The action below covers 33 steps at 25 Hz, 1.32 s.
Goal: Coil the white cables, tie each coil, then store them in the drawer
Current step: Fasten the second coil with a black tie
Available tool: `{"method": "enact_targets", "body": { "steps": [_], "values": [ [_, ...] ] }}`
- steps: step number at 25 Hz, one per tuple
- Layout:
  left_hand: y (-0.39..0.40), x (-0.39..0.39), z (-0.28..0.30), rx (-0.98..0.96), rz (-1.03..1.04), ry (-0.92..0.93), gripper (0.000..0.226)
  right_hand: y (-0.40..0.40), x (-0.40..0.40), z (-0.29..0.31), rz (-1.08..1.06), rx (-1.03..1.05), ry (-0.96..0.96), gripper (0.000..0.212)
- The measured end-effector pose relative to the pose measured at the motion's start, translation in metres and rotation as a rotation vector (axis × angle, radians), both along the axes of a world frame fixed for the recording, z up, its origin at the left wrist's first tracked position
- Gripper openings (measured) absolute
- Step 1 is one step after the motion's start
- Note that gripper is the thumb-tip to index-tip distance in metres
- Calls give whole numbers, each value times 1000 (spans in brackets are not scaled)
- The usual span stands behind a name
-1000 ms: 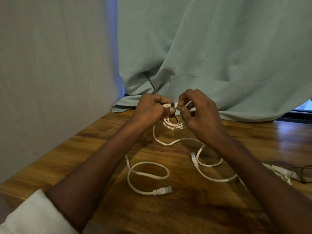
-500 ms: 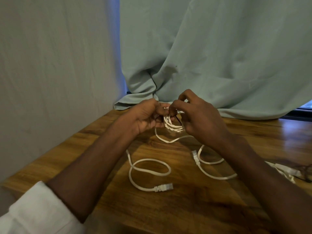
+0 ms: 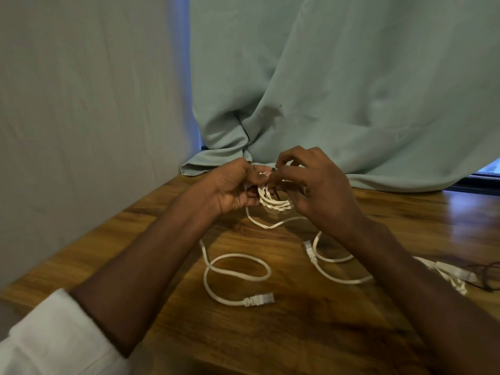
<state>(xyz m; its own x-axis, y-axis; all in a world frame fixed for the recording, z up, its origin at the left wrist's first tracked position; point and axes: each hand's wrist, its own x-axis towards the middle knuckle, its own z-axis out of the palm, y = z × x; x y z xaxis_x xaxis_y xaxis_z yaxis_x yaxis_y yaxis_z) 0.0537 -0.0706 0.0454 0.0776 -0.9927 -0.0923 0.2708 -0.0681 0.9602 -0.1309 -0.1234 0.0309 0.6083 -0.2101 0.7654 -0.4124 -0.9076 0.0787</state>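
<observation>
Left hand point(image 3: 230, 185) and right hand point(image 3: 319, 190) pinch the white cable coil point(image 3: 273, 201) with curled fingers, above the worktop point(image 3: 297, 334) centre. The coil's loops hang toward 6 o'clock. A loose cable point(image 3: 235, 269) trails along the worktop, plug point(image 3: 258, 299) pointing toward 3 o'clock.

Both hands point(image 3: 232, 185) point(image 3: 319, 190) pinch white cable coil point(image 3: 273, 203) above wooden table point(image 3: 297, 334).

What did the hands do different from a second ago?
Not much moved. The left hand turned more palm-up under the white coil, and the right hand closed in over it, pinching a thin dark tie. Both kept hold of the coil. The loose cables stayed on the table.
</observation>
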Motion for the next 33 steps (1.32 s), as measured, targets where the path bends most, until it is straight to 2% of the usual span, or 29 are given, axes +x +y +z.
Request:
{"method": "enact_targets", "body": {
  "steps": [1, 4, 6, 8, 11, 14, 17, 20, 23, 27, 33],
  "values": [
    [0, -1, -1, 12, 3, -13, 35, -1, 0, 0, 14, 19, 13, 28],
    [1, -1, -1, 44, -3, -24, 36, -4, -3, 5, 27, 18, 102, 33],
    [2, -2, -1, 22, -34, -6, 35, -7, -5, 6, 56, 15, 76, 26],
    [3, -5, 1, -60, -54, -14, 31, -9, -2, 4, 145, 197, -134, 13],
    [2, -14, 0, -234, 87, -220, 21, -5, 6, 1, 161, 601, -476, 9],
    [2, -24, -8, -350, 213, -331, 21, -2, 8, -2, 151, 748, -645, 14],
    [-6, -27, -16, -496, 286, -523, 22, 3, 8, -1, 54, 710, -734, 28],
    [-12, -26, -22, -613, 366, -684, 25, 8, 8, 2, -40, 651, -759, 27],
    [-12, -27, -22, -649, 427, -710, 28, 13, 5, 7, -38, 657, -790, 26],
    [-12, -26, -20, -659, 450, -684, 28, 13, -2, 14, -68, 700, -783, 13],
    [-9, -24, -20, -684, 455, -684, 29, 12, -4, 17, -156, 502, -510, 11]
  ]
}}
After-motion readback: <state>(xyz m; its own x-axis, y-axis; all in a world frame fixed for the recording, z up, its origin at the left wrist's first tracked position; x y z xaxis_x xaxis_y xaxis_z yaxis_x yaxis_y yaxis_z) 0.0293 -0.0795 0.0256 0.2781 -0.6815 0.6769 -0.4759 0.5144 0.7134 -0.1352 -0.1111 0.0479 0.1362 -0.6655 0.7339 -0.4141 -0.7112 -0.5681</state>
